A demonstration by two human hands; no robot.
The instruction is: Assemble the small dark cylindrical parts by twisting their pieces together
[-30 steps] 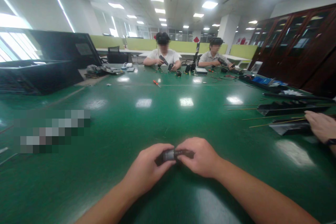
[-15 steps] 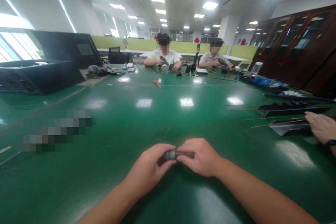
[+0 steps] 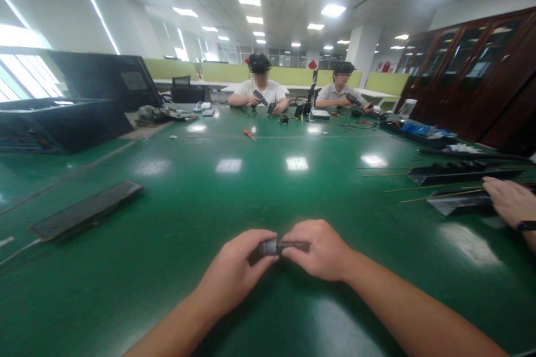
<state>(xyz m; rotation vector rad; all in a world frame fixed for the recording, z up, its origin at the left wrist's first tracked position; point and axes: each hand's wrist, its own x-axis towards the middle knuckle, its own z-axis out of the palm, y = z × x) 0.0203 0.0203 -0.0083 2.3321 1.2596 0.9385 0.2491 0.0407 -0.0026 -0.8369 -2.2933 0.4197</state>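
Observation:
Low in the middle of the view, my left hand is closed around a short grey metal cylinder, thumb and fingers on either side of it. My right hand pinches a narrow dark brown rod-like piece, its surface ridged. The two pieces lie in line, end to end, just above the green table. Whether one end sits inside the other is too small to tell. My fingers hide the far end of each piece.
At the right, another person's hand rests by black metal channels with thin rods. A long dark flat bar lies left. Farther off are a red screwdriver, an open black case and two people holding power drills.
Both hands keep nearly the same pose and grip. My left fingertips sit very slightly farther from my right ones, and the whole view has shifted a little.

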